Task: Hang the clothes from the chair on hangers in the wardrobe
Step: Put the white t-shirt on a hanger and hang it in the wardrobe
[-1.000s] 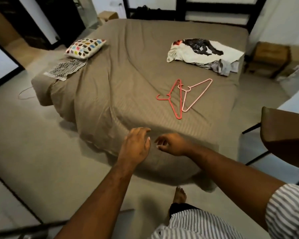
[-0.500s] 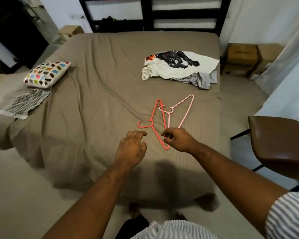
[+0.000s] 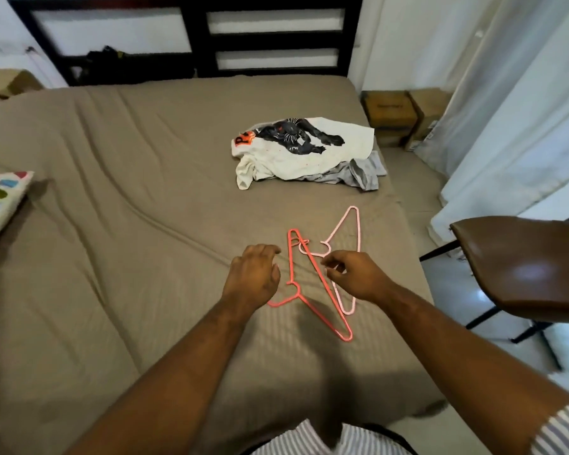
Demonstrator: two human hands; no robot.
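Red hanger [image 3: 309, 306] and pink hanger [image 3: 340, 222] lay mid-frame; your left hand [image 3: 252, 277] and right hand [image 3: 353, 274] hovered over them, each grip loose, empty. Next probably called for pinching one.

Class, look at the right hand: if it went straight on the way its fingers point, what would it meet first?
Most likely the red hanger, its long bar just ahead of the right hand, where the pink hanger crosses it; height above the bed is unclear.

Both arms outstretched, left hand [image 3: 252, 274], right hand [image 3: 353, 274], fingers [image 3: 263, 250] loosely curled
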